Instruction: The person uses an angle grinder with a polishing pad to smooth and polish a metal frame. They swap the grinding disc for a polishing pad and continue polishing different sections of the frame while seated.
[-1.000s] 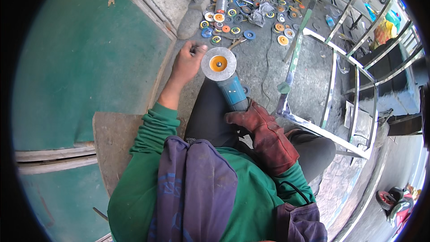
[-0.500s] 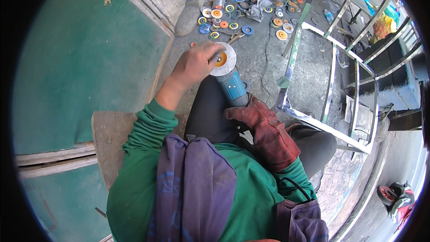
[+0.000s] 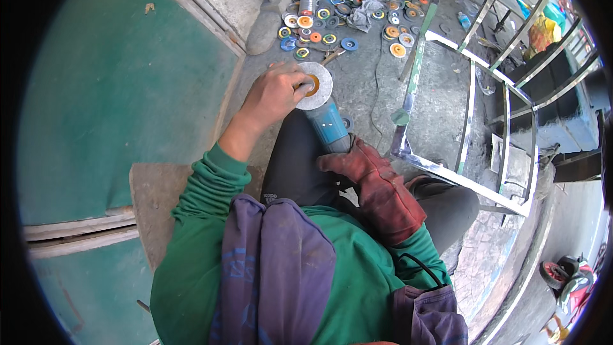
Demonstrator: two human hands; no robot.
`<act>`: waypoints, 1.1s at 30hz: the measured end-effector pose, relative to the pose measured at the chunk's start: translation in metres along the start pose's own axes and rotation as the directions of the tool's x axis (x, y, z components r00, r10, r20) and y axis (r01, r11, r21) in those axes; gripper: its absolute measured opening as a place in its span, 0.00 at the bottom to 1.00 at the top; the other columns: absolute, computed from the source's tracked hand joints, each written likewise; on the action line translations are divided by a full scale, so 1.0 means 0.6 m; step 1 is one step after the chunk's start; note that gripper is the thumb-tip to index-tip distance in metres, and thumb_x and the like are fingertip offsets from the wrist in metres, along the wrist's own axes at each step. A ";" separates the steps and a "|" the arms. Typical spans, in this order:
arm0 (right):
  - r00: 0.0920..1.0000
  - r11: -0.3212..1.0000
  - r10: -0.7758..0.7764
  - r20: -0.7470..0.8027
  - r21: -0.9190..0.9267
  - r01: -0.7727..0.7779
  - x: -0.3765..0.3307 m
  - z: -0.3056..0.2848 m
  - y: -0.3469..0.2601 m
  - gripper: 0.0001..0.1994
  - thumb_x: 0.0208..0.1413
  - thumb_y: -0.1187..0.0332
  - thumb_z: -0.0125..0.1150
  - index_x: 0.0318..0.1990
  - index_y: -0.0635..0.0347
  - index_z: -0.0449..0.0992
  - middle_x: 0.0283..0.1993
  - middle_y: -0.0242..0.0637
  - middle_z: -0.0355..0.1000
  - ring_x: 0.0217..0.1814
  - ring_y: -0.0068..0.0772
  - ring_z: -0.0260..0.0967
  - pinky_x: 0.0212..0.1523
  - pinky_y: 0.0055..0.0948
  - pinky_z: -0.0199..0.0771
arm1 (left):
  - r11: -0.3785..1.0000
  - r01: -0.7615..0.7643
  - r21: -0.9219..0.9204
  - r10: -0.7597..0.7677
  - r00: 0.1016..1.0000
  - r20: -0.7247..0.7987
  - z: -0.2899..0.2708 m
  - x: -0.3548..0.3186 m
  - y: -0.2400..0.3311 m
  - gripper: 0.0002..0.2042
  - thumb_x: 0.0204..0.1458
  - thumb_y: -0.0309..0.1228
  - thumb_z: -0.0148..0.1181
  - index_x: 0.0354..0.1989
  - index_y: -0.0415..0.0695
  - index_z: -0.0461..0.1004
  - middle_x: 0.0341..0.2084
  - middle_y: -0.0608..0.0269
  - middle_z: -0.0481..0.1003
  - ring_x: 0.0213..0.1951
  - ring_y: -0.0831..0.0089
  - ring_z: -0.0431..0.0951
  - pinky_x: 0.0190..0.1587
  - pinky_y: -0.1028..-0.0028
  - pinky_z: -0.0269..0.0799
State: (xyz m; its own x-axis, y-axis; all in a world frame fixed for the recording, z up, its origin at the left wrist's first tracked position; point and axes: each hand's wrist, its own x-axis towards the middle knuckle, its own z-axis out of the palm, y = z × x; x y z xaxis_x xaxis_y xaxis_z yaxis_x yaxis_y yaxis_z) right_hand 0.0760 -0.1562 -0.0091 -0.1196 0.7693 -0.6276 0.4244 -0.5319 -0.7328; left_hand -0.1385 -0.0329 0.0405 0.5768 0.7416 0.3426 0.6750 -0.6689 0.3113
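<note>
An angle grinder (image 3: 331, 125) with a blue body rests over my left thigh, its head pointing away from me. A pale grey grinding disc (image 3: 322, 94) with an orange centre sits face up on that head. My bare left hand (image 3: 271, 92) reaches in from the left, thumb and fingers closed at the disc's hub. The fingers hide the small part they pinch there. In a red leather work glove, my right hand (image 3: 367, 169) wraps the rear end of the grinder's body.
Many used discs (image 3: 316, 37) lie scattered on the concrete ahead. On the right stands a welded metal frame (image 3: 469, 115) with bars. A green panel (image 3: 128, 102) borders the left side, beside a board (image 3: 156, 201). A cable (image 3: 377, 99) runs across the floor.
My left fingers have shifted at the disc's hub and now cover its middle. The grinder stays in my gloved right hand, and the whole view has moved slightly.
</note>
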 end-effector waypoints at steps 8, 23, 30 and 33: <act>1.000 1.000 0.014 0.006 -0.006 -0.014 -0.005 -0.004 -0.001 0.38 0.40 0.53 0.81 0.60 0.62 0.78 0.49 0.43 0.82 0.48 0.37 0.82 0.52 0.38 0.81 | 0.979 -0.044 -0.200 0.034 0.998 -0.054 -0.004 0.007 0.011 0.14 0.54 0.24 0.70 0.50 0.45 0.83 0.49 0.50 0.83 0.52 0.50 0.81 0.60 0.57 0.76; 0.996 0.997 0.007 0.092 0.072 -0.013 0.038 0.010 0.042 0.50 0.35 0.50 0.83 0.67 0.67 0.70 0.55 0.49 0.80 0.58 0.45 0.79 0.61 0.39 0.77 | 0.914 0.299 -0.275 -0.285 0.954 0.091 -0.028 0.018 0.017 0.12 0.54 0.25 0.68 0.47 0.44 0.86 0.40 0.49 0.81 0.40 0.52 0.81 0.48 0.58 0.77; 0.992 0.993 -0.043 0.119 0.116 0.030 0.004 -0.008 0.011 0.45 0.36 0.52 0.83 0.64 0.62 0.73 0.52 0.45 0.80 0.55 0.42 0.79 0.58 0.40 0.77 | 0.972 0.157 -0.176 -0.119 0.971 0.209 -0.024 0.022 0.009 0.10 0.53 0.23 0.65 0.43 0.42 0.86 0.36 0.52 0.77 0.44 0.58 0.80 0.46 0.64 0.75; 0.999 0.997 -0.017 0.046 0.075 0.014 -0.011 -0.008 -0.003 0.40 0.39 0.53 0.82 0.62 0.60 0.76 0.49 0.42 0.81 0.49 0.38 0.80 0.53 0.38 0.79 | 0.953 0.167 -0.254 -0.164 0.986 0.033 -0.025 0.025 0.009 0.10 0.54 0.24 0.66 0.43 0.43 0.87 0.35 0.52 0.77 0.42 0.56 0.80 0.45 0.63 0.75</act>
State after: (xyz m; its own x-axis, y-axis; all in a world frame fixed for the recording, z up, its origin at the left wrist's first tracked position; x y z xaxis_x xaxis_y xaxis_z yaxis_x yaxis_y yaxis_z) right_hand 0.0805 -0.1586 -0.0026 -0.1686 0.7612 -0.6263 0.3545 -0.5460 -0.7591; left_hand -0.1330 -0.0265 0.0605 0.4729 0.8425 0.2579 0.6226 -0.5266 0.5788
